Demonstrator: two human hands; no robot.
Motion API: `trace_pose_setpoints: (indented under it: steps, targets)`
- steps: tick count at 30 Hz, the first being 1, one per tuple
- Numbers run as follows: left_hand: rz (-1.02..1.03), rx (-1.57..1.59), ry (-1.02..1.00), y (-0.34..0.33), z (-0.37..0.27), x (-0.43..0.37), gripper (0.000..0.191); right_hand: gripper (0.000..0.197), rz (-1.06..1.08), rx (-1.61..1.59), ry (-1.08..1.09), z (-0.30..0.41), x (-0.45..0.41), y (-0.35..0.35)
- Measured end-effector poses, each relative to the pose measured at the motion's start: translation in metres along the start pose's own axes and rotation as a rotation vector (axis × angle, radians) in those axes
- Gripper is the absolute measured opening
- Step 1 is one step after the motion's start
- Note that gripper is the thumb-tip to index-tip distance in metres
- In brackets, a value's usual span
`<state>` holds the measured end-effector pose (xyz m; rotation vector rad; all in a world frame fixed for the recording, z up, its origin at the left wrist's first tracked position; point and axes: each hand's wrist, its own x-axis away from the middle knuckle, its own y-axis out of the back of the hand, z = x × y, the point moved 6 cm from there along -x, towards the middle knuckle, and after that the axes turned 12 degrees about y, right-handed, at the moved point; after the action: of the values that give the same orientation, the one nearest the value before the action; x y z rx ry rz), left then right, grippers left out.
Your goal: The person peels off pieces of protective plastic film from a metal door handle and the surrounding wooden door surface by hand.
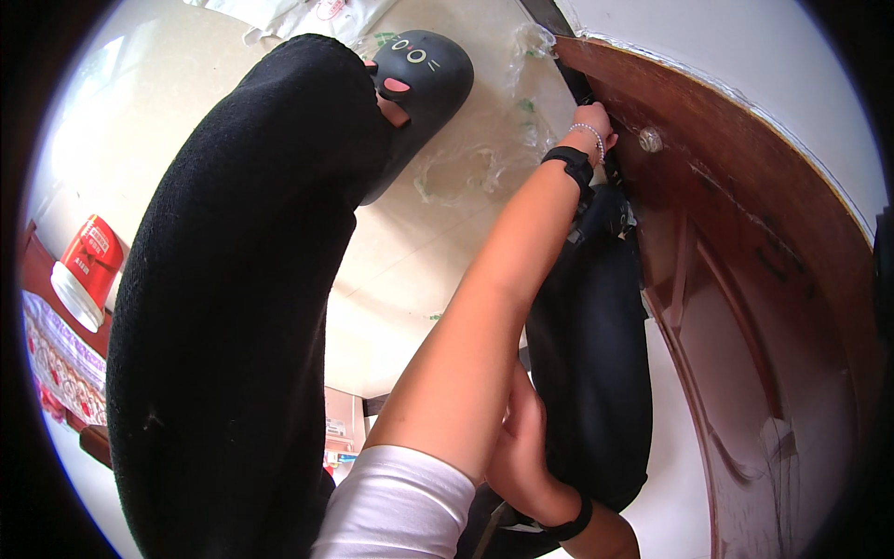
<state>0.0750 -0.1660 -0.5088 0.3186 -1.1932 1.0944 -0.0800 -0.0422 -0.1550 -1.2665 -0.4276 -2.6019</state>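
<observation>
My left arm, in a white sleeve, stretches across to the upper right. My left hand (594,122), with a beaded bracelet and a black wristband, is curled at the dark strip (576,80) along the brown wooden panel (733,182). Whether its fingers hold anything is hidden. Lower down, my right hand (520,447) is bent beneath my left forearm, partly covered by it, with a black band at the wrist. It is beside my black-trousered leg (590,335); its fingertips are out of sight.
A black slipper (436,77) with a cat face is on my other foot. Crumpled clear plastic film (482,171) lies on the pale floor (391,279). A white plastic bag (307,17) is at the top. At left are a red-and-white tub (91,262) and patterned cloth (63,349).
</observation>
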Motion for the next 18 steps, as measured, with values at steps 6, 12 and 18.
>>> trace_pose_setpoints:
  steps: [6, 12, 18]
  targets:
    - [0.025, 0.007, -0.115, 0.005, -0.001, 0.013, 0.02, 0.033, 0.045, 0.031, -0.021, -0.002, 0.0, -0.003]
    - [0.045, 0.024, -0.22, 0.013, 0.001, 0.017, 0.021, 0.035, 0.21, 0.125, -0.072, -0.009, 0.001, -0.011]
    - [0.042, -0.016, -0.195, 0.017, 0.008, 0.006, 0.035, 0.035, 0.191, 0.082, -0.106, -0.011, 0.003, -0.016]
